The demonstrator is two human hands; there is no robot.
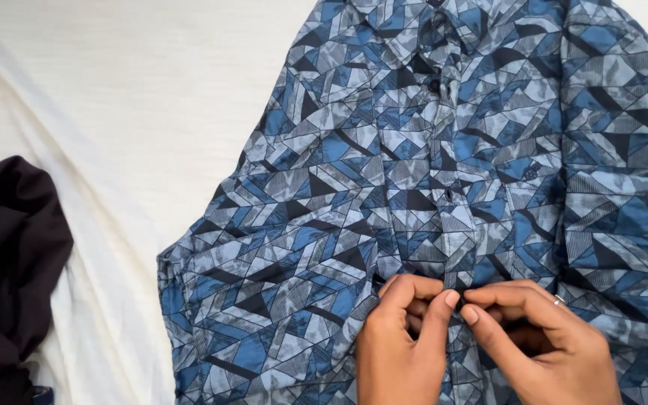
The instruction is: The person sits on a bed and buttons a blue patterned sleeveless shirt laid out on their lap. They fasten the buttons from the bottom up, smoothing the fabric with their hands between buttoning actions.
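Shirt: a blue, grey and black patterned shirt (429,187) is laid flat on a white cloth (129,112).
Left hand (399,345): the shirt's buttoned front is pinched.
Right hand (545,337): the same spot is pinched, thumb tips touching.
Left edge: a dark garment (9,277) is heaped.

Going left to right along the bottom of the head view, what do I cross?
Dark garment → white sheet → patterned blue shirt → left hand → right hand, both hands pinching the shirt's front placket.
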